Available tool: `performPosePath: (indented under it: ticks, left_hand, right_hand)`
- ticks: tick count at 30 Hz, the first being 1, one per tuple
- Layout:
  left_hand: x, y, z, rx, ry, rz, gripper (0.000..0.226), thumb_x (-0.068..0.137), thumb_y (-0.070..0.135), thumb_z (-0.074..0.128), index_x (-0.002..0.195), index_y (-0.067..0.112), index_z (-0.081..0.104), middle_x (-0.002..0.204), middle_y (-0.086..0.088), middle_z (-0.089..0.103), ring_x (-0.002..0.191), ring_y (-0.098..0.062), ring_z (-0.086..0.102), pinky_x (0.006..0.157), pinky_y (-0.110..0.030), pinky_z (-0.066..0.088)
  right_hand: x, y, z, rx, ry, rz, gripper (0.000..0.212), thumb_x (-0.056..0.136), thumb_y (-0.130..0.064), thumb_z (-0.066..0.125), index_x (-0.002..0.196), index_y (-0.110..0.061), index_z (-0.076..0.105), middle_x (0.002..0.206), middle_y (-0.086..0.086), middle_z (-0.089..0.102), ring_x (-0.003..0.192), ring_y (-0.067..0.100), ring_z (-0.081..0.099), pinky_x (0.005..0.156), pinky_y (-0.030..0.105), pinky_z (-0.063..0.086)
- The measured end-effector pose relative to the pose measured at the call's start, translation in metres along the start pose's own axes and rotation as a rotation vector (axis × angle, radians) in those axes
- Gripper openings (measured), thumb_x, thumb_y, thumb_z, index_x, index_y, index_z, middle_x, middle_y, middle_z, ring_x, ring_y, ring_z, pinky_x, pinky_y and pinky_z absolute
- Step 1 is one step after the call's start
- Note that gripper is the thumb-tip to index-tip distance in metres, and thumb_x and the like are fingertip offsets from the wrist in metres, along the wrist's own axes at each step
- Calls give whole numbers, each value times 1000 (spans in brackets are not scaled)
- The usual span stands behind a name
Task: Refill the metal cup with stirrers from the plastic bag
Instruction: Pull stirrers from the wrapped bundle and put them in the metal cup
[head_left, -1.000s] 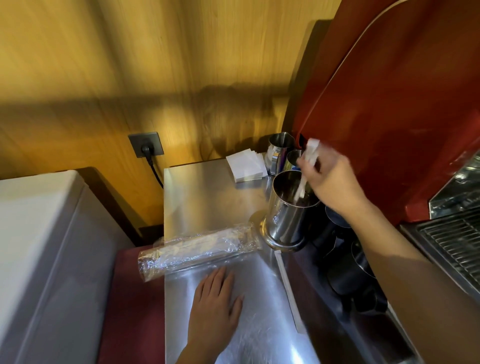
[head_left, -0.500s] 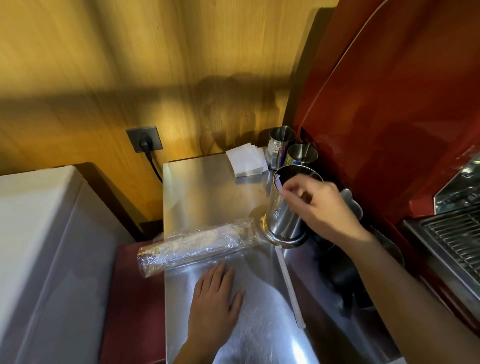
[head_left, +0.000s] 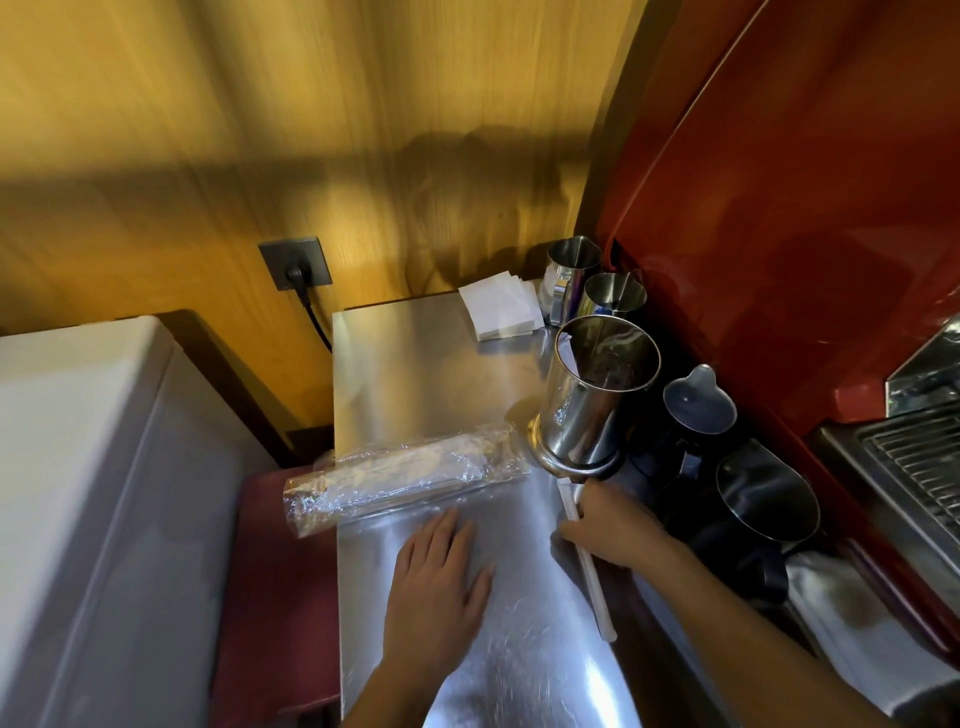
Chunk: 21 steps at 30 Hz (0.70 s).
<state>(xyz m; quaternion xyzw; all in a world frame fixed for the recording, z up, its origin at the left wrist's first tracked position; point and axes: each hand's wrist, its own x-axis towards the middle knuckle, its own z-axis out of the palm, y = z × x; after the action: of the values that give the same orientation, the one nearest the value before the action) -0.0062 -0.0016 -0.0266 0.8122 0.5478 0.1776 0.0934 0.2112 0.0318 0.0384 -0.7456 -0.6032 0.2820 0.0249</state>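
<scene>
Right hand (head_left: 610, 522) dropped from metal cup (head_left: 592, 395) to surface (head_left: 415, 374), fingers pinching loose wrapped stirrer (head_left: 589, 558) just below cup base; left hand (head_left: 436, 582) flat, empty, near plastic bag (head_left: 400, 475) of stirrers; cup nearly empty, refill barely begun.

Landmark: tall shiny steel cup (head_left: 589, 400) on the steel table (head_left: 415, 374).
- Left of cup: bare table, open passage.
- Behind: white napkin stack (head_left: 500, 312), two small steel jugs (head_left: 571, 270), blocked.
- Right: two black pitchers (head_left: 698, 410), red machine panel (head_left: 779, 208), blocked.
- Front-left: clear plastic bag of stirrers (head_left: 400, 478), touching cup base.
- Front: white wrapped stirrer (head_left: 589, 564).
</scene>
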Motion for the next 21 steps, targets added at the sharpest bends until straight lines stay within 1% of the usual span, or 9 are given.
performPosePath:
  ticks: [2,4,6,9,11,13,16,20,21]
  left_hand:
    - [0,0,0,-3,4,0,46,86,45,47,120,16,58,130,-4,59,123,-18,44,104,-29,25]
    - [0,0,0,-4,3,-4,46,86,45,47,119,16,59,129,-4,59,122,-18,46,103,-30,26]
    - [-1,0,-1,-1,6,-6,47,85,45,46,118,15,60,128,-5,60,120,-21,51,102,-30,27]
    - [0,2,-3,-1,10,-7,47,84,44,47,117,14,61,126,-6,62,117,-24,56,101,-31,28]
    - [0,3,-4,1,10,-4,47,83,44,47,116,14,62,126,-6,62,116,-24,57,101,-31,29]
    - [0,3,-5,-4,11,-5,46,84,43,48,116,14,62,126,-6,62,116,-24,57,101,-32,30]
    - [-1,3,-6,-11,3,-16,46,83,44,48,115,14,63,124,-6,63,115,-24,58,100,-32,31]
    - [0,4,-7,-4,-10,-22,47,83,44,47,114,13,64,123,-6,64,115,-24,58,101,-31,30]
    - [0,4,-7,-4,-9,-22,47,83,44,47,114,12,64,122,-6,64,115,-24,58,101,-32,30]
  right_hand:
    - [3,-3,6,-69,22,15,13,74,-29,53,73,-18,49,86,6,65,85,28,61,63,26,39]
    - [5,-6,11,-127,-3,20,14,78,-29,50,80,-16,54,96,8,66,91,28,61,68,27,40]
    - [5,-10,11,-142,-76,7,19,80,-31,48,83,-14,59,98,8,65,93,26,60,70,27,41]
    - [2,-17,-5,-23,-123,-38,17,77,-31,54,68,-18,50,83,9,61,81,25,59,67,31,45]
    - [-3,-28,-25,36,-46,-69,19,79,-31,53,66,-18,48,78,10,60,75,26,57,66,33,46]
    - [-10,-41,-50,56,73,-113,23,81,-28,51,63,-13,49,74,13,62,70,29,56,61,32,41]
    - [-22,-58,-87,181,212,-239,20,81,-20,51,68,-6,58,70,16,64,66,30,58,55,32,39]
    - [-43,-72,-130,408,444,-447,14,84,-15,54,73,-7,59,63,18,62,48,12,47,47,26,38]
    - [-46,-74,-138,478,508,-495,13,85,-15,55,75,-8,59,63,19,61,46,13,47,45,26,38]
